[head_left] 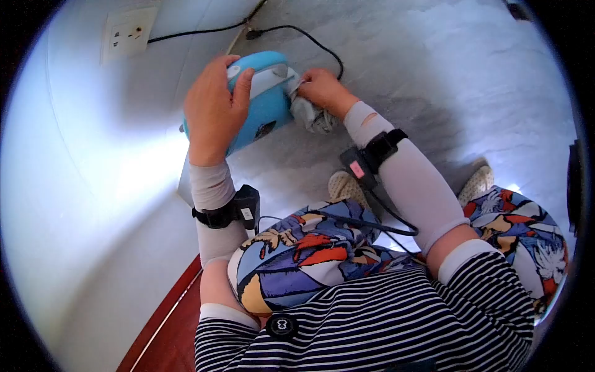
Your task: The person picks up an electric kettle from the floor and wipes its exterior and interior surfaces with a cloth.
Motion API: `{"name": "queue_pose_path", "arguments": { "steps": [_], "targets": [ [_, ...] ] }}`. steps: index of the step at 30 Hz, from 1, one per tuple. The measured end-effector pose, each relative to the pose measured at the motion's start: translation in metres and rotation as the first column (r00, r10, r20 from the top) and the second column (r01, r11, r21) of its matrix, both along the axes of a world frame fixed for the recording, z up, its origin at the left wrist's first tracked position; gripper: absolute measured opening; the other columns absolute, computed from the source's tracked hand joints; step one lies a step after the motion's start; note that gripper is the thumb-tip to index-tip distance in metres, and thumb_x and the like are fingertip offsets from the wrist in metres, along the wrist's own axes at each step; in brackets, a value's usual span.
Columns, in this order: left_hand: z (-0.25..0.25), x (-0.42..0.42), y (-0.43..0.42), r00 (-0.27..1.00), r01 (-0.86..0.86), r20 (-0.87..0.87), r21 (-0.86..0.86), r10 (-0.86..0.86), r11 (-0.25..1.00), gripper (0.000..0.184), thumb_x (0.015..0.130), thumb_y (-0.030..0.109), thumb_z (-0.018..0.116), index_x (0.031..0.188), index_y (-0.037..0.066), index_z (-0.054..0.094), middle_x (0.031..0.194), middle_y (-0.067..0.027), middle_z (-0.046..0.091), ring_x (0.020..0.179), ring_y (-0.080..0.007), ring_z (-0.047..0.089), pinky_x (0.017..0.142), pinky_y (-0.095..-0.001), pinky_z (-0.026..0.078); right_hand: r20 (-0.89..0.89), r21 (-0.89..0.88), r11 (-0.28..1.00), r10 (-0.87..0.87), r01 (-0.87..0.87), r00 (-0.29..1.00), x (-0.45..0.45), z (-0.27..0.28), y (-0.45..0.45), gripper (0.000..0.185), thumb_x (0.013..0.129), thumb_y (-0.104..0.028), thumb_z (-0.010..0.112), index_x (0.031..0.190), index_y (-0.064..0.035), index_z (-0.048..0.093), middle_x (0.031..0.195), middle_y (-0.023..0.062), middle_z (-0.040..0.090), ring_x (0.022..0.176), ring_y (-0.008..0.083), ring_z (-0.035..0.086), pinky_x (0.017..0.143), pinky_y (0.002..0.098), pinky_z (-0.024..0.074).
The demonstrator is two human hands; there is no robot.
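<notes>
A light-blue appliance (260,106) with a rounded top and a pale grey band stands on the floor close to the wall; its exact kind is unclear. My left hand (217,108) grips its left side and top, thumb resting on the upper edge and the other fingers partly hidden. A crumpled grey cloth (312,116) is bunched in my right hand (322,88), whose fingers are closed on it. The cloth touches the appliance's right side. A dark mark or label (265,129) shows low on the blue front.
Behind the appliance, a black cord (313,38) curves over the grey marbled floor (415,49). A wall socket (128,34) with a black cable (198,32) is at upper left. My patterned trouser knees and shoes (347,189) are close below. A red strip (167,316) borders the wall.
</notes>
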State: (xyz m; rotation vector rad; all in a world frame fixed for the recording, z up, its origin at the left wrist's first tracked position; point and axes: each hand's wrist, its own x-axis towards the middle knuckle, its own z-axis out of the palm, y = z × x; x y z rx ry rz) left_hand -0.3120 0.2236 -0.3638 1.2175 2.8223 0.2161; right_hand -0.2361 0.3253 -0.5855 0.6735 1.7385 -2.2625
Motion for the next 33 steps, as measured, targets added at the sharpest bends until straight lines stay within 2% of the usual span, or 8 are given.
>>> {"name": "queue_pose_path", "arguments": {
  "steps": [1,6,11,13,17,23,30,33],
  "targets": [
    [-0.003,0.002,-0.004,1.000,-0.013,0.017,0.016,0.013,1.000,0.032,0.093,0.034,0.061,0.109,0.007,0.064,0.094,-0.0169,0.068,0.083,-0.0371,0.065,0.069,-0.0420,0.050,-0.101,0.277,0.956,0.134,-0.102,0.986,0.003,0.018,-0.001,0.033,0.079,-0.030,0.069,0.096,-0.0021,0.066,0.087,0.0213,0.068,0.081,0.0313,0.067,0.073,0.0400,0.0517],
    [-0.001,0.000,-0.003,1.000,-0.013,-0.006,-0.040,0.013,0.999,0.031,0.093,0.033,0.061,0.108,0.007,0.065,0.093,-0.0163,0.067,0.081,-0.0371,0.065,0.068,-0.0417,0.050,-0.144,0.508,0.850,-0.076,0.140,0.987,-0.017,0.056,0.009,0.035,0.077,-0.034,0.069,0.091,-0.0011,0.068,0.091,0.0233,0.069,0.088,0.0434,0.066,0.078,0.0479,0.0526],
    [0.004,0.001,-0.007,0.998,0.053,-0.041,-0.032,-0.054,0.998,0.037,0.097,0.040,0.057,0.115,0.008,0.064,0.097,-0.0158,0.068,0.075,-0.0289,0.066,0.067,-0.0388,0.052,0.112,0.283,0.959,-0.044,0.011,0.993,-0.003,0.003,-0.003,0.036,0.077,-0.033,0.069,0.095,-0.0020,0.070,0.094,0.0220,0.069,0.087,0.0428,0.066,0.080,0.0493,0.0522],
    [0.000,-0.003,-0.003,1.000,-0.004,-0.009,-0.009,0.004,1.000,0.030,0.093,0.032,0.062,0.109,0.007,0.065,0.092,-0.0153,0.067,0.078,-0.0354,0.064,0.067,-0.0420,0.050,-0.100,0.492,0.870,0.020,0.032,0.995,-0.007,0.013,-0.004,0.028,0.074,-0.026,0.071,0.089,-0.0026,0.068,0.085,0.0220,0.068,0.083,0.0378,0.066,0.074,0.0450,0.0511],
    [0.003,-0.004,0.003,0.996,-0.080,0.039,-0.023,0.081,0.997,0.029,0.093,0.031,0.062,0.109,0.007,0.064,0.094,-0.0157,0.068,0.080,-0.0362,0.065,0.068,-0.0423,0.050,-0.213,0.541,0.810,-0.129,0.227,0.969,-0.028,0.056,0.008,0.027,0.074,-0.028,0.072,0.085,-0.0041,0.067,0.088,0.0209,0.068,0.082,0.0401,0.065,0.073,0.0457,0.0513],
    [0.000,-0.006,-0.002,1.000,-0.027,0.000,-0.018,0.027,0.999,0.031,0.093,0.033,0.061,0.110,0.007,0.064,0.093,-0.0162,0.068,0.078,-0.0372,0.065,0.067,-0.0431,0.050,-0.127,0.586,0.794,-0.106,0.161,0.986,-0.017,0.000,-0.001,0.029,0.074,-0.030,0.073,0.087,-0.0054,0.066,0.084,0.0210,0.068,0.078,0.0407,0.064,0.069,0.0465,0.0510],
    [0.005,-0.004,-0.002,0.998,-0.056,-0.014,-0.043,0.056,0.997,0.033,0.095,0.035,0.059,0.110,0.007,0.064,0.094,-0.0170,0.068,0.080,-0.0373,0.066,0.068,-0.0427,0.051,-0.248,0.538,0.821,-0.062,0.191,0.967,-0.031,0.049,0.009,0.028,0.078,-0.030,0.069,0.089,-0.0040,0.067,0.094,0.0227,0.068,0.090,0.0432,0.064,0.079,0.0507,0.0516],
    [0.003,-0.004,-0.001,0.999,-0.048,-0.015,-0.029,0.048,0.998,0.032,0.095,0.035,0.058,0.110,0.007,0.064,0.094,-0.0174,0.068,0.080,-0.0364,0.066,0.068,-0.0428,0.050,-0.102,0.474,0.872,-0.084,0.123,0.991,-0.026,0.027,0.000,0.030,0.076,-0.030,0.073,0.089,-0.0044,0.065,0.086,0.0213,0.068,0.082,0.0416,0.065,0.071,0.0463,0.0513]
  ]
}}
